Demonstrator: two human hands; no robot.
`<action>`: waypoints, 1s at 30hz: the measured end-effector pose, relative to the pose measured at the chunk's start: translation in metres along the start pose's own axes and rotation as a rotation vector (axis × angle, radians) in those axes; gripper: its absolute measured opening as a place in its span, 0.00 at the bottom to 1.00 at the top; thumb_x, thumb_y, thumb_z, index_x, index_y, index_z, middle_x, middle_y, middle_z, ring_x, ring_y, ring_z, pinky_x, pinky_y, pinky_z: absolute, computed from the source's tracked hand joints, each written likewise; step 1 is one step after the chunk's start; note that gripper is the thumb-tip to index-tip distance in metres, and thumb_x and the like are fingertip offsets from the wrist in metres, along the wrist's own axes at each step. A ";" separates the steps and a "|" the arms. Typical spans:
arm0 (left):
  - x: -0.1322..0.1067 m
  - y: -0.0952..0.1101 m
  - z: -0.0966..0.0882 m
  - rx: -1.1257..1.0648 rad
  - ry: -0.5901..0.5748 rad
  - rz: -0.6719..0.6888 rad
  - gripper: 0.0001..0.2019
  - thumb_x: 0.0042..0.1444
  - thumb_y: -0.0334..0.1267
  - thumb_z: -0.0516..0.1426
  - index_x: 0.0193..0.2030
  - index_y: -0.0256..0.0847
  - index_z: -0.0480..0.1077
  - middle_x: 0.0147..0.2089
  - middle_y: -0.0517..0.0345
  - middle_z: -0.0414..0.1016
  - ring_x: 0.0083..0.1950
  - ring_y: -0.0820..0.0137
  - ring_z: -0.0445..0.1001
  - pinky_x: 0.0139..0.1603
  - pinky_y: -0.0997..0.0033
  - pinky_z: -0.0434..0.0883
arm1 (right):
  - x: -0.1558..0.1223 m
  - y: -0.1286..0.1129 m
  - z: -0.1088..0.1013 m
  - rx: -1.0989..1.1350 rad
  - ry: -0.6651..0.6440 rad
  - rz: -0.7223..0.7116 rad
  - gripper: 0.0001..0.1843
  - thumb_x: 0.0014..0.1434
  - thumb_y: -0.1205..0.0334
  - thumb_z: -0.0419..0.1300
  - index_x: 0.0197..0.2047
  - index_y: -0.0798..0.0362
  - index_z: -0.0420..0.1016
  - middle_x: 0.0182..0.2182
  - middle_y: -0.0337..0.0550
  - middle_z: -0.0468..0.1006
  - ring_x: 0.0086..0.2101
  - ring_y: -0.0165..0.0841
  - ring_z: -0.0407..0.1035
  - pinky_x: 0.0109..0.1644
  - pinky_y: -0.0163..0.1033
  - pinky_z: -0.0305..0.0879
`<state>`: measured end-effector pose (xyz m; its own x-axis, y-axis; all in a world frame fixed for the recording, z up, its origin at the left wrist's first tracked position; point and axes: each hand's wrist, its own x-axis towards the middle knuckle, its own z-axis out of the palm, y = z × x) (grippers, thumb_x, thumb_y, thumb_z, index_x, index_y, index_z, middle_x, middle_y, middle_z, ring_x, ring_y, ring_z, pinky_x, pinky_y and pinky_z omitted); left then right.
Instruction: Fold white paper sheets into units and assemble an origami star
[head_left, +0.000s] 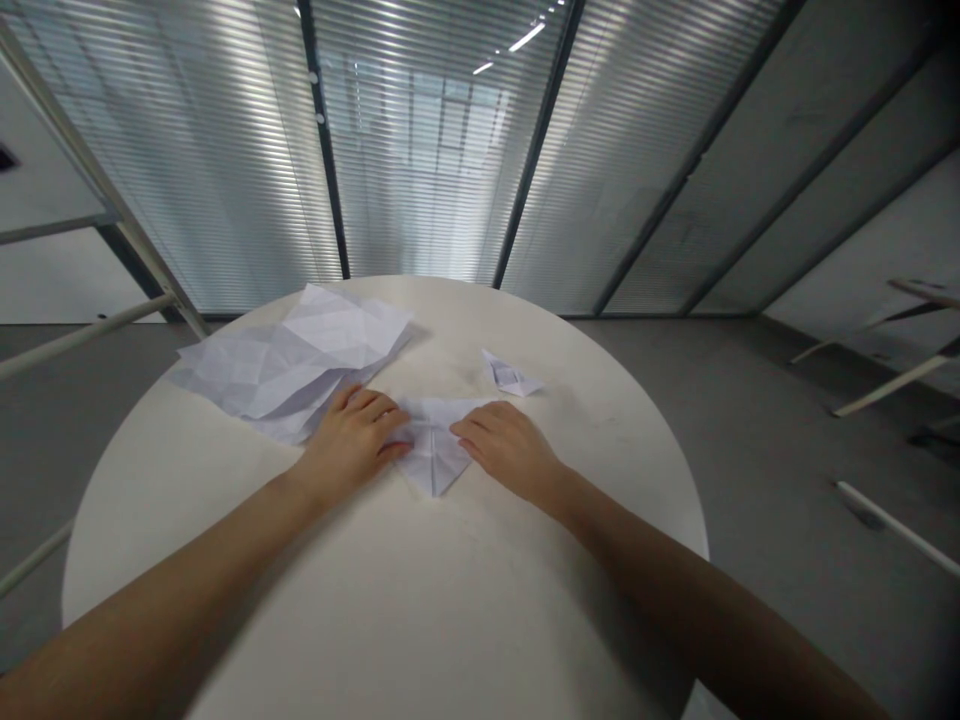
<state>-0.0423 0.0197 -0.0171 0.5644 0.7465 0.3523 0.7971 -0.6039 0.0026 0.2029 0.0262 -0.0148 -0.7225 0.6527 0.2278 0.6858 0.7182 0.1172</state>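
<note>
A sheet of white paper (433, 462), folded to a shape with its point toward me, lies on the round white table (420, 620). A crease line runs down its middle. My left hand (358, 432) is closed on its left side, the thumb resting on top and the fingers bent over the edge. On the right side, my right hand (504, 445) holds the paper with its fingers close together. Both hands cover the side corners. Just beyond my right hand stands a small folded paper boat (511, 377).
Several creased, loose white sheets (300, 345) overlap at the table's back left. Past the far rim are glass panels with blinds (420, 150). A white metal frame (82, 335) is on the left, and pale furniture legs (896, 385) stand on the right.
</note>
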 end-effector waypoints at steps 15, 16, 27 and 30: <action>0.000 0.000 0.002 -0.001 -0.125 -0.015 0.12 0.63 0.38 0.50 0.35 0.38 0.73 0.36 0.52 0.74 0.39 0.65 0.71 0.38 0.67 0.69 | 0.005 -0.002 0.000 0.015 -0.092 0.103 0.12 0.65 0.60 0.51 0.41 0.54 0.75 0.38 0.47 0.76 0.41 0.37 0.69 0.44 0.41 0.63; 0.000 -0.001 0.005 -0.022 -0.113 -0.013 0.11 0.63 0.38 0.50 0.38 0.39 0.73 0.38 0.52 0.74 0.41 0.64 0.71 0.41 0.66 0.69 | 0.006 -0.002 0.003 0.028 -0.070 0.106 0.11 0.64 0.61 0.52 0.45 0.53 0.73 0.40 0.47 0.76 0.43 0.38 0.68 0.47 0.41 0.63; 0.002 -0.006 0.007 -0.299 -0.091 -0.019 0.09 0.58 0.41 0.55 0.40 0.40 0.72 0.43 0.51 0.72 0.47 0.63 0.69 0.51 0.61 0.67 | 0.003 0.026 0.016 0.267 -0.042 0.105 0.28 0.61 0.52 0.56 0.61 0.51 0.59 0.56 0.49 0.68 0.55 0.40 0.61 0.58 0.47 0.55; 0.002 -0.006 0.007 -0.364 -0.101 -0.017 0.10 0.56 0.45 0.57 0.35 0.41 0.72 0.41 0.53 0.72 0.45 0.63 0.69 0.49 0.62 0.67 | 0.003 0.028 0.010 0.277 -0.091 0.127 0.36 0.53 0.43 0.61 0.61 0.52 0.61 0.53 0.51 0.70 0.52 0.44 0.63 0.55 0.49 0.56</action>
<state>-0.0445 0.0270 -0.0224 0.5845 0.7701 0.2557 0.6883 -0.6374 0.3465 0.2192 0.0510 -0.0200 -0.6462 0.7512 0.1345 0.7303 0.6599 -0.1768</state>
